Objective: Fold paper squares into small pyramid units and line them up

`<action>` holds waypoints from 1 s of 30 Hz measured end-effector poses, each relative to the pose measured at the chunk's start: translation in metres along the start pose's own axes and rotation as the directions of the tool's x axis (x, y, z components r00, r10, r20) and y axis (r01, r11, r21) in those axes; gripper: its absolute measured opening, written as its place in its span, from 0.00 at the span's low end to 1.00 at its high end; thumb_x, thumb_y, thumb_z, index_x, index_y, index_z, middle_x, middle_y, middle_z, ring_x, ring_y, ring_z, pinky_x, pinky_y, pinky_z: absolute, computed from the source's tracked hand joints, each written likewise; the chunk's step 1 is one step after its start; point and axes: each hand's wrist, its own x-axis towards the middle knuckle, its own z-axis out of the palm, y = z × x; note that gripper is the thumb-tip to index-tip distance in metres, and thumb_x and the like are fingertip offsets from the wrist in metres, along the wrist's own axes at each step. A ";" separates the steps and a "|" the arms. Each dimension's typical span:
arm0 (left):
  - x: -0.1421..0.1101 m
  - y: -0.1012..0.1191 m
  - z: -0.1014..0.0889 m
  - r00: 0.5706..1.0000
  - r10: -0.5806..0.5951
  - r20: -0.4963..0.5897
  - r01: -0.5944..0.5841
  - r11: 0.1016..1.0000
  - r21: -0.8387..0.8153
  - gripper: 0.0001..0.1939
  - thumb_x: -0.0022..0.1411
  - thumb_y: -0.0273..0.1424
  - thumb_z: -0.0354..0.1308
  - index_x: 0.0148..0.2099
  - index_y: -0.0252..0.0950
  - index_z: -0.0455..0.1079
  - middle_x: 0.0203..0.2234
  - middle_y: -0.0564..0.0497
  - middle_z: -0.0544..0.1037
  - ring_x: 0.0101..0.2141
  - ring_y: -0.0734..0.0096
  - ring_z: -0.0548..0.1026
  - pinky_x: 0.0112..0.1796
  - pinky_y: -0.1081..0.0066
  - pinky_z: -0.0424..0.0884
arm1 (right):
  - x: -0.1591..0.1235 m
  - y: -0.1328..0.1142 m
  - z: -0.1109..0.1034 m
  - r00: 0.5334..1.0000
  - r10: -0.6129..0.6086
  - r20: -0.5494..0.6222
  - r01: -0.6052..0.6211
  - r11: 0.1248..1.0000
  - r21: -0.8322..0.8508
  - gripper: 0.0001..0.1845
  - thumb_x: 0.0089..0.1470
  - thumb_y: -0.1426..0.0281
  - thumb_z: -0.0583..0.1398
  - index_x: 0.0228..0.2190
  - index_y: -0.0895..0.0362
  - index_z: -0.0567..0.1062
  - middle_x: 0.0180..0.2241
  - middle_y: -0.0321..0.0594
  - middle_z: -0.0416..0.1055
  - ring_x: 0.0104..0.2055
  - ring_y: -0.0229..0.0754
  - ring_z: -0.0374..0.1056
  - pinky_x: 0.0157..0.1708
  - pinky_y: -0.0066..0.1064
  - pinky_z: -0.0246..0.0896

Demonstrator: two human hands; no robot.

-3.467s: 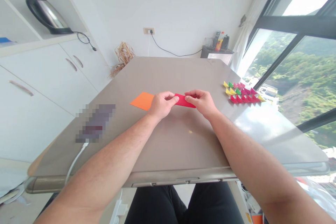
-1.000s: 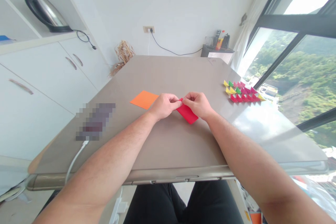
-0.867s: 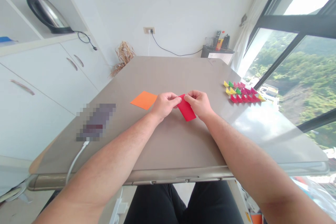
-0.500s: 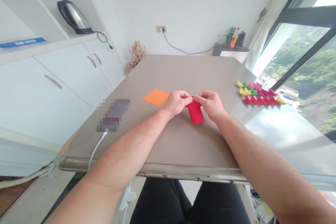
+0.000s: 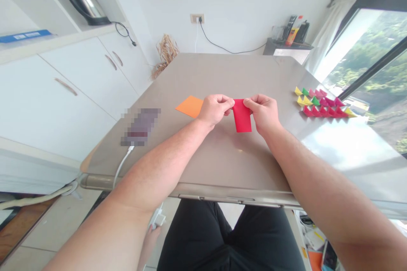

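Observation:
Between my two hands hangs a red folded piece of paper (image 5: 243, 117), a narrow upright rectangle held over the table. My left hand (image 5: 215, 110) pinches its top left corner between thumb and fingers. At the top right corner, my right hand (image 5: 262, 112) grips it the same way, with fingers curled behind the paper. An orange sheet of paper (image 5: 188, 106) lies flat just beyond my left hand, which covers part of it.
Rows of small folded paper pieces (image 5: 324, 111) in red, pink, green and yellow stand on the table (image 5: 222, 76) at the right. A blurred-out phone-like object (image 5: 141, 127) with a white cable (image 5: 120, 163) lies at the left. An electric kettle (image 5: 85, 2) sits on the shelf.
My hands have drawn slightly apart along the red paper's top edge, and the paper now faces me more squarely. The whole view has shifted, with the table appearing higher.

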 end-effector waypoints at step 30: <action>-0.001 0.007 -0.005 0.994 -0.007 0.106 -0.007 0.992 0.128 0.10 0.56 0.28 0.66 0.26 0.34 0.70 0.19 0.55 0.68 0.22 0.79 0.64 0.27 0.72 0.61 | 0.000 0.001 0.006 0.993 -0.109 -0.045 0.107 0.993 -0.052 0.13 0.51 0.67 0.63 0.22 0.54 0.64 0.24 0.33 0.60 0.29 0.36 0.61 0.29 0.31 0.58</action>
